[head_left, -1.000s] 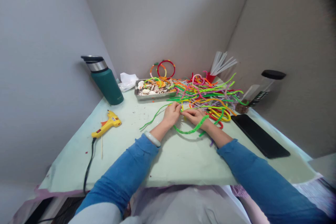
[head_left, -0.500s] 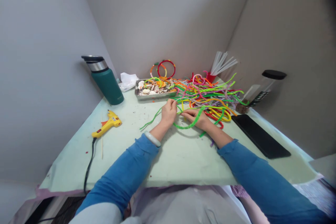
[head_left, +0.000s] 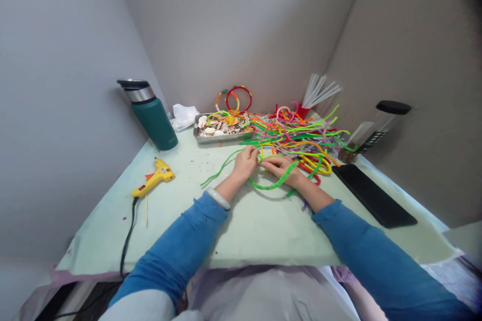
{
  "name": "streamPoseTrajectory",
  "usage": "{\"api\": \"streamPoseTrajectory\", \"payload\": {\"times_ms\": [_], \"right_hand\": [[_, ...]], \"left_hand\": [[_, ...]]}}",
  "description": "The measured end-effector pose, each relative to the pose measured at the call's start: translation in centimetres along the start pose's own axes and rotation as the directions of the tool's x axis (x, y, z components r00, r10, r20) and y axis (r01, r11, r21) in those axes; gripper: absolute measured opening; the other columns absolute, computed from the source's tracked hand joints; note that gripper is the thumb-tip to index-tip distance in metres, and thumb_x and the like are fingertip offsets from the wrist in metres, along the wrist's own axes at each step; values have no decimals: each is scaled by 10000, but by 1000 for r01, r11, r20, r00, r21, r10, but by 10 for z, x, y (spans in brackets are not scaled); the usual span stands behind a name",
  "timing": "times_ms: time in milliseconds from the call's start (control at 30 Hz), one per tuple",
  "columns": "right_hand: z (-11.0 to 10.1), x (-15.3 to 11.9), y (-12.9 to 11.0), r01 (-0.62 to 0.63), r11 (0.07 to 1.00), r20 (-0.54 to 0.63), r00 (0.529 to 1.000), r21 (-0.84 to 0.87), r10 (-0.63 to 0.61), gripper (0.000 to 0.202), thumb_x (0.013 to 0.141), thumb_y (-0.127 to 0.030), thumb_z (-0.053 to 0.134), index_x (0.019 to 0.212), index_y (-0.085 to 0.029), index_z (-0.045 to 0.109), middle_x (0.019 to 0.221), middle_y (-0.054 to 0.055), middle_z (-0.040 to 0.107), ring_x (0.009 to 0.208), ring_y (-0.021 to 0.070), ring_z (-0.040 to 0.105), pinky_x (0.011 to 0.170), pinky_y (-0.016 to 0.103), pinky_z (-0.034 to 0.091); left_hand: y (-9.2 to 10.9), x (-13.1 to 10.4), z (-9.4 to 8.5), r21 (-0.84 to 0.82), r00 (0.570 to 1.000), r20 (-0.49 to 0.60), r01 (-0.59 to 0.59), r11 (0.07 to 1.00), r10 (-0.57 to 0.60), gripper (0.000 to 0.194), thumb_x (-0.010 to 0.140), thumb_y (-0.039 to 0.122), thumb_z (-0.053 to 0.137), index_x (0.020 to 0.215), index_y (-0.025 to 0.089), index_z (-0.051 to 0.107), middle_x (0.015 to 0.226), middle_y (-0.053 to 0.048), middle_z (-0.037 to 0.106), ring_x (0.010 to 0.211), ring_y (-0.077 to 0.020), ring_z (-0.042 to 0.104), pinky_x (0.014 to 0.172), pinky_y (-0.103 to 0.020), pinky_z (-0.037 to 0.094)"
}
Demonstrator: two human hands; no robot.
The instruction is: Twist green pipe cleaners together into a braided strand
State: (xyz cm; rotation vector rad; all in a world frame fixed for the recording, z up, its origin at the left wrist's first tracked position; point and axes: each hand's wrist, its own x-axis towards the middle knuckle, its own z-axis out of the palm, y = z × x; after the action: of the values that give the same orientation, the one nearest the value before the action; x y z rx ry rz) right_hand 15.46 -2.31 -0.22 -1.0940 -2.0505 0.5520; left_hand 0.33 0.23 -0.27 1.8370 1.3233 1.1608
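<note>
My left hand [head_left: 246,161] and my right hand [head_left: 281,167] meet over the middle of the table, fingertips pinched close together. Between them they grip green pipe cleaners [head_left: 271,186]. A thick, twisted-looking green length curves below the hands and crosses in front of the right one. From the left hand a thin loose green strand [head_left: 222,168] trails left onto the tablecloth. Exactly how the strands join at the fingertips is hidden. Beyond the hands lies a pile of coloured pipe cleaners [head_left: 297,133].
Shells fill a metal tray [head_left: 226,137] at the back. A yellow glue gun [head_left: 156,179] and a green bottle [head_left: 153,123] are on the left. To the right are a black phone-like slab [head_left: 372,194] and a clear bottle [head_left: 376,125]. Two wrapped rings [head_left: 250,98] stand behind.
My left hand has shifted slightly right and down, closing in on the right fingertips. The thick green loop has dropped lower across my right hand.
</note>
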Motion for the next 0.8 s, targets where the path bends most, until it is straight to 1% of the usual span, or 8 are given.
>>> {"api": "streamPoseTrajectory", "payload": {"times_ms": [167,300,367,467,533,600,733,800], "right_hand": [[1,0,3,-13,999,36,999,38,11,397,799,-461,468,555,-158,548,509,-16,449,503,92,379,491,226,292],[2,-1,5,-90,990,59,995,109,84,364,783,-475,488,645,-157,600,527,-16,446,515,97,384,486,228,298],[1,-1,3,-136,980,80,989,144,126,372,797,-471,461,646,-158,593,533,-14,447,510,97,385,481,230,303],[0,-2,-1,-166,965,77,985,202,153,406,833,-461,395,592,-165,531,520,-7,453,481,95,388,467,237,307],[0,-2,-1,-195,943,61,981,268,185,372,843,-460,371,674,-176,543,537,-6,486,453,94,387,445,239,307],[1,-1,1,-185,951,45,983,246,179,340,838,-456,389,711,-186,551,554,-6,510,465,98,408,453,238,321],[4,0,7,-139,985,-35,989,102,143,308,802,-465,455,704,-193,562,559,-11,528,512,107,450,491,235,348],[6,1,10,-138,986,-70,987,89,145,310,791,-470,464,696,-191,561,540,-15,515,502,107,446,483,233,348]], "left_hand": [[1,-1,0,8,1000,19,-17,1000,17,155,803,250,405,722,171,512,594,32,519,572,-85,465,564,-195,346],[2,-1,1,62,999,34,-22,998,20,180,809,240,394,697,168,514,597,24,532,595,-92,473,579,-199,351],[2,-1,1,81,999,42,-22,996,18,185,810,241,393,692,168,514,604,20,539,604,-94,474,578,-200,347],[3,-1,1,88,998,54,-14,996,9,188,813,255,397,697,167,515,601,20,534,597,-95,470,573,-202,339],[3,-1,0,96,998,63,-14,995,8,193,813,261,399,693,165,517,596,20,526,593,-96,466,570,-203,334],[4,-1,0,112,997,75,-24,993,16,198,814,258,401,689,163,521,604,17,526,602,-98,465,574,-205,334],[5,-1,1,141,995,95,-36,989,23,212,819,258,397,687,161,532,633,9,538,622,-103,464,591,-212,340],[5,-1,1,143,994,108,-22,989,6,210,819,255,399,690,162,536,632,10,536,618,-103,459,594,-213,342]]}}
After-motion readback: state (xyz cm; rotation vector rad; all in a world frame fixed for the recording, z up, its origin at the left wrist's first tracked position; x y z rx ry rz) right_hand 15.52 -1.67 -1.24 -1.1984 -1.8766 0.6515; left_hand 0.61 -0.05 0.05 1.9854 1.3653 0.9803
